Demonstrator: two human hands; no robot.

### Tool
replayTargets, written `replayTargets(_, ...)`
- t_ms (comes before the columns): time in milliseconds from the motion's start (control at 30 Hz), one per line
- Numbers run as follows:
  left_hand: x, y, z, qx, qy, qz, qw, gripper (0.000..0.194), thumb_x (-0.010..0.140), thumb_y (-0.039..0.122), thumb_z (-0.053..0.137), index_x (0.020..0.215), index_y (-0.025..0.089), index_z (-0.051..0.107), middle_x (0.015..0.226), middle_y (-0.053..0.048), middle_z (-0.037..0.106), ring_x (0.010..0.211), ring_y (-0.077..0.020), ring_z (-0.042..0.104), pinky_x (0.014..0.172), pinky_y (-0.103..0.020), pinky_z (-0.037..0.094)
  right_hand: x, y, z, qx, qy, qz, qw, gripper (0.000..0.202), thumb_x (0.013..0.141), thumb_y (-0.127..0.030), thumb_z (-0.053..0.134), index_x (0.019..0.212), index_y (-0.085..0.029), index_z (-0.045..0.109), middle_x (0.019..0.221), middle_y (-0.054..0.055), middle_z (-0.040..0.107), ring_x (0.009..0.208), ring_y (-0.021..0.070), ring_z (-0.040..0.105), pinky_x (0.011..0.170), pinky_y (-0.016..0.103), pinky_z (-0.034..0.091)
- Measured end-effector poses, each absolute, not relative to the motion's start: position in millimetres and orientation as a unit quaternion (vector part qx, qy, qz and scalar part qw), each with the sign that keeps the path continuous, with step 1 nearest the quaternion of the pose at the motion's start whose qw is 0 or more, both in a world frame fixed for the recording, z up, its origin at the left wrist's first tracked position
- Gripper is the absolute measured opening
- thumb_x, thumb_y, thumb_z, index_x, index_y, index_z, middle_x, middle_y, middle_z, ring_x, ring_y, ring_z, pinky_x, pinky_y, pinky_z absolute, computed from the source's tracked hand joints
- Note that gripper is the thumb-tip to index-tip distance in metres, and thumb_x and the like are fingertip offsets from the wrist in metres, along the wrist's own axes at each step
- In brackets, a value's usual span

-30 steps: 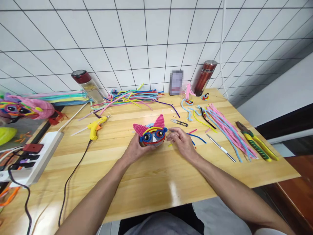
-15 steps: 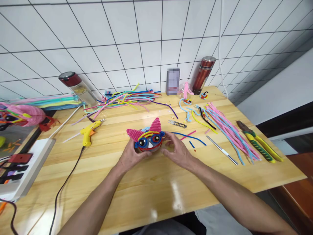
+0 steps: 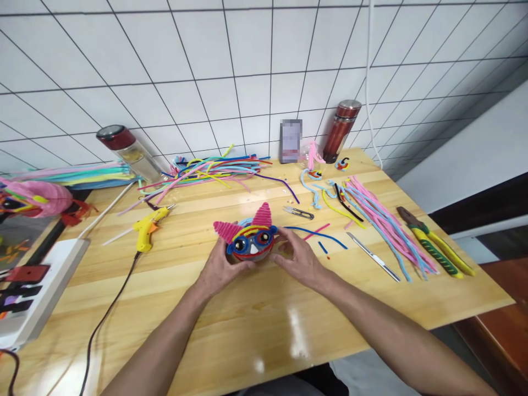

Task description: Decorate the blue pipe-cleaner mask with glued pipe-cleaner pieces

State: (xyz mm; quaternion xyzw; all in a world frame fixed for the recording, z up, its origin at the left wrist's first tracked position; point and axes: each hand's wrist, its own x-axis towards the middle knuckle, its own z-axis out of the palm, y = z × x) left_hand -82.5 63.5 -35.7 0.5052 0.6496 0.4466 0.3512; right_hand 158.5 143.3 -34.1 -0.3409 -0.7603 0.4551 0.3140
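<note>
Left hand (image 3: 220, 268): fingers curled around left side of pink-eared head (image 3: 252, 242), thumb at near side. Head is in middle of bench (image 3: 247, 330). Right hand (image 3: 303, 257): fingers half open, curved at right side of head; contact not clear. Compared with 1.0 s earlier, right fingers are more spread, blue strip (image 3: 319, 233) shows more.

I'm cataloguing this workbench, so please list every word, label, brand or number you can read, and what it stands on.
No text can be read here.
Phone: screen blurred out, unreadable.
Red flask: no lettering can be made out.
Pliers and silver knife: any markings are too small to read.
</note>
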Motion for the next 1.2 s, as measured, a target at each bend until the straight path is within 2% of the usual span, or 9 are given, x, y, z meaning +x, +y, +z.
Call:
replayTargets(400, -82.7, 64.6, -33.1, 0.511, 0.654, 0.445, 0.337, 0.095, 0.058, 0.067, 0.095, 0.132, 0.016, 0.063, 0.13, -0.018, 0.074, 0.121, -0.0383, 0.071, 0.106, -0.053, 0.057, 158.8, 142.8, -38.1, -0.325, -0.749, 0.464, 0.344, 0.059, 0.09, -0.035, 0.078, 0.144, -0.024, 0.056, 0.131, 0.012, 0.074, 0.113, 0.025, 0.074, 0.088, 0.04, 0.063)
replayTargets(633, -81.0, 66.1, -33.1, 0.498, 0.651, 0.459, 0.343, 0.094, 0.052, 0.064, 0.098, 0.125, 0.017, 0.065, 0.132, -0.019, 0.073, 0.132, -0.0419, 0.066, 0.113, -0.056, 0.052, 156.8, 144.0, -41.5, -0.32, -0.73, 0.482, 0.364, 0.059, 0.089, -0.037, 0.08, 0.143, -0.025, 0.057, 0.13, 0.012, 0.074, 0.11, 0.0244, 0.075, 0.093, 0.043, 0.064)
replayTargets(967, -81.2, 66.3, -31.8, 0.498, 0.648, 0.458, 0.35, 0.098, 0.051, 0.064, 0.099, 0.13, 0.017, 0.064, 0.134, -0.018, 0.072, 0.133, -0.0423, 0.065, 0.115, -0.057, 0.051, 156.6, 143.5, -40.3, -0.327, -0.734, 0.475, 0.36, 0.06, 0.089, -0.038, 0.081, 0.143, -0.026, 0.057, 0.131, 0.011, 0.074, 0.111, 0.0247, 0.074, 0.092, 0.043, 0.064)
replayTargets(1200, -83.4, 65.9, -36.5, 0.5, 0.658, 0.443, 0.348, 0.098, 0.053, 0.065, 0.098, 0.131, 0.016, 0.064, 0.132, -0.019, 0.073, 0.124, -0.0409, 0.069, 0.108, -0.056, 0.055, 158.1, 143.1, -40.9, -0.338, -0.747, 0.455, 0.348, 0.063, 0.09, -0.042, 0.08, 0.146, -0.025, 0.055, 0.127, 0.012, 0.075, 0.11, 0.0254, 0.074, 0.088, 0.042, 0.063)
